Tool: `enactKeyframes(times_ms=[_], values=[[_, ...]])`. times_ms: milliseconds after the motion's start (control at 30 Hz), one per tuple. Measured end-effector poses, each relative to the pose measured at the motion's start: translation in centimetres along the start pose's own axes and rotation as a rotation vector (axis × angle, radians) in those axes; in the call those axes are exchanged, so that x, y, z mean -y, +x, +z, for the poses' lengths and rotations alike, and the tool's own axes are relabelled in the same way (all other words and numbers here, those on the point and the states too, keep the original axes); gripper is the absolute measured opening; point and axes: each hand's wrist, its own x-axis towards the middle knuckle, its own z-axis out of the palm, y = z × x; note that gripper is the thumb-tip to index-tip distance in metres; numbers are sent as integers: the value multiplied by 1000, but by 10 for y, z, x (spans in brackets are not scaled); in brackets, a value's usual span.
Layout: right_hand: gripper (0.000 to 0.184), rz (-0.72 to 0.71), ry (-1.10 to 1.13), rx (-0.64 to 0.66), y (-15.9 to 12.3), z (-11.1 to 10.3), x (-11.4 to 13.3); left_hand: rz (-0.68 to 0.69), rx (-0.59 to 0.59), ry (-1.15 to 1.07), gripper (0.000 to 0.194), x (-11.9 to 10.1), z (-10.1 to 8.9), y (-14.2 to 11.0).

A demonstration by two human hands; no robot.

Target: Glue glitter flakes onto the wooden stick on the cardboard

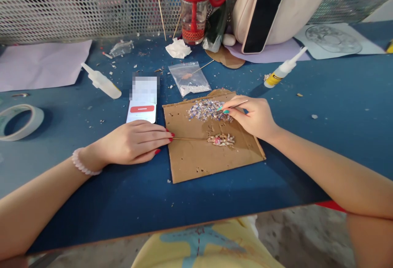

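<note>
My left hand [138, 141] lies at the left edge of a cardboard sheet [196, 163], its fingertips closed on the end of a thin wooden stick [190, 139]. Small pink, white and gold pieces cover the stick's far end [221, 139], which rests on the cardboard. Above it, my right hand [253, 114] pinches slim metal tweezers [238, 104]. Their tips reach into a pile of small blue, purple and white bits [201, 110], and I cannot make out whether they grip one. A lit phone [141, 112] lies just beyond my left hand, partly covered by it.
Glue bottles lie at left [102, 84] and stand tilted at right [281, 73]. Behind the cardboard are a plastic bag [189, 78], crumpled tissue [178, 48], a cup [193, 18], a dark-screened phone [264, 17] and a pale handbag [291, 18]. A tape roll [37, 122] sits far left.
</note>
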Motion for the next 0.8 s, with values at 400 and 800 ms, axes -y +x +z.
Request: enactKeyframes(times_ms=[400,800], values=[[14,80,-27,-49,1,2,-1,-12,11,6,47,1,2,-3],[13,90,37,6,2,2,-1,-8,15,-6,44,0,2,-1]])
